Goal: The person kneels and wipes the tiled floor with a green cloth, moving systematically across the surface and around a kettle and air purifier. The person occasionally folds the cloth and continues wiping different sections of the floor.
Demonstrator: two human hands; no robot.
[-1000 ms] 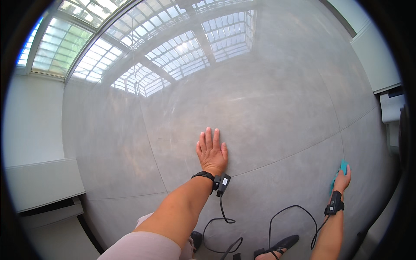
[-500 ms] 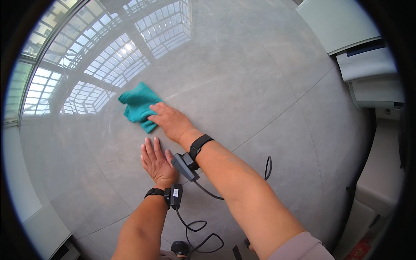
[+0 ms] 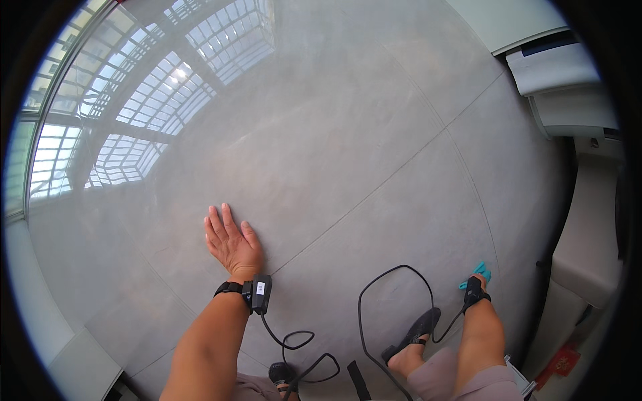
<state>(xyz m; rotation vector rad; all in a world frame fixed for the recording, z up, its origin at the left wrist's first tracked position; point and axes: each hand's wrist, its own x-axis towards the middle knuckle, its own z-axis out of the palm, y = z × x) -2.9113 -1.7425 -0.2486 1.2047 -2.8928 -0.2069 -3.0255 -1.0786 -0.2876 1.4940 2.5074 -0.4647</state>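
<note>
My left hand point(image 3: 234, 247) lies palm down on the grey tiled floor point(image 3: 321, 174), fingers stretched out and holding nothing. A black strap with a small box point(image 3: 259, 291) is round its wrist. Far to the right, beside my right shoe, my right hand point(image 3: 480, 281) has hold of a teal cloth point(image 3: 482, 268), which is bunched low near the floor. Its fingers are mostly hidden behind the hand and the black wrist device point(image 3: 473, 294).
Black cables point(image 3: 361, 301) loop from both wrist devices. My black shoe point(image 3: 416, 333) stands beside the right forearm. A pale beige unit point(image 3: 588, 247) and white cabinets point(image 3: 568, 87) line the right side. Window panes point(image 3: 27, 160) border the left, reflected in the glossy floor.
My right hand has swung from the left middle of the floor to the lower right, carrying the teal cloth along. My left hand stays flat, with its thumb spread a little wider.
</note>
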